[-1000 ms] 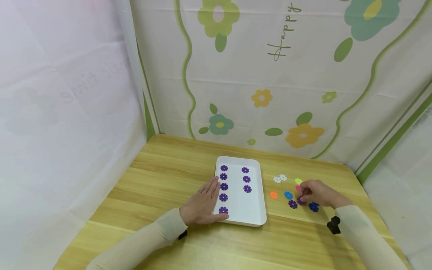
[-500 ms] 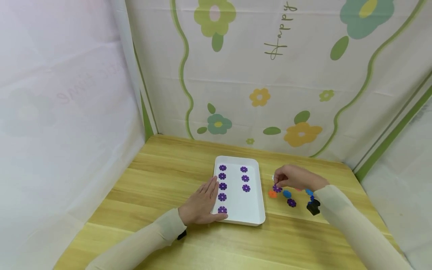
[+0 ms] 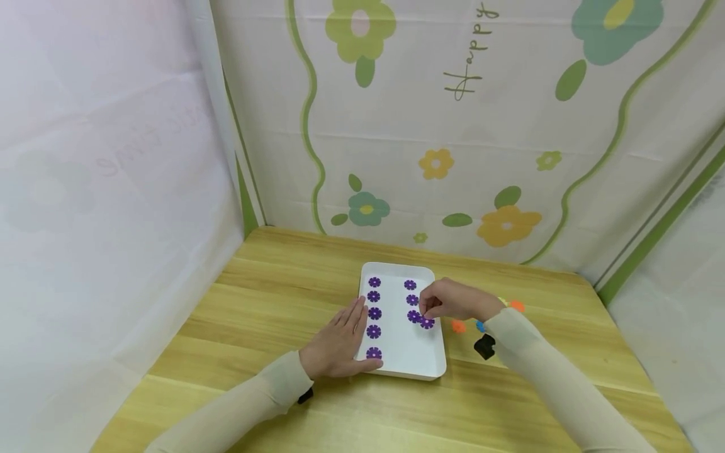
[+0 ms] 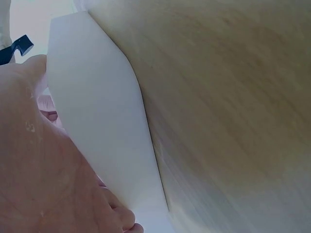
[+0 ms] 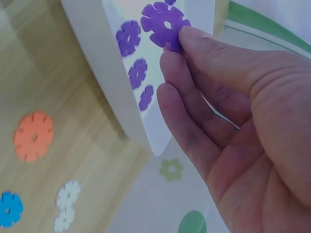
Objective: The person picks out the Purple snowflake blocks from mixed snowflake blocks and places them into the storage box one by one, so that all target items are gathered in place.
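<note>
My right hand (image 3: 455, 300) is over the right side of the white tray (image 3: 399, 352). Between its thumb and index finger it pinches a purple snowflake disc (image 5: 164, 24), a flat notched plastic piece. Purple discs lie in the tray in two columns: several down the left, such as the disc (image 3: 374, 313), and three on the right, including the disc (image 3: 410, 285). The held disc overlaps the nearest of these in the head view. My left hand (image 3: 338, 340) rests with straight fingers along the tray's left rim, thumb at the near left corner.
Right of the tray, loose discs lie on the wooden table (image 3: 272, 283): an orange disc (image 5: 33, 136), a blue disc (image 5: 9, 209) and two white discs (image 5: 66, 199). The right forearm covers part of that group. A printed fabric wall (image 3: 391, 126) stands behind the table.
My right hand has carried a purple disc leftward from the loose discs on the table to over the tray. The left hand has stayed on the tray's rim.
</note>
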The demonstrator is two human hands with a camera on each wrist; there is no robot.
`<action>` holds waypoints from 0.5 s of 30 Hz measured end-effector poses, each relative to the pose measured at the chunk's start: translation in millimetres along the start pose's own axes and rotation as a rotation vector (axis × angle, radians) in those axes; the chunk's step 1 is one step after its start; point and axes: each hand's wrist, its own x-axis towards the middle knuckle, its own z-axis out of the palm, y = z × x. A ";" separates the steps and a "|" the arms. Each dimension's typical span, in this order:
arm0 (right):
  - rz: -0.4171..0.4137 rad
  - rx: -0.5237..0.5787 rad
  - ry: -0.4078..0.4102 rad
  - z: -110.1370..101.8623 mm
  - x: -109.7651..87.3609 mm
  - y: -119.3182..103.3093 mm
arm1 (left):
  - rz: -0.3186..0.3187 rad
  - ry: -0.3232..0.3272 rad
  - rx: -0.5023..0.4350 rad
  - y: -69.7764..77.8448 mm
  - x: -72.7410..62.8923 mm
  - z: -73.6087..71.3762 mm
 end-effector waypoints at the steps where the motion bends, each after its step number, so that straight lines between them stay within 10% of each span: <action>1: 0.003 0.006 0.000 2.3 3.0 -1.6 | 0.000 0.001 0.000 0.3 0.1 -0.3; 15: 0.031 0.024 -0.025 33.5 22.8 3.7 | 0.002 0.001 0.013 1.0 0.6 -0.7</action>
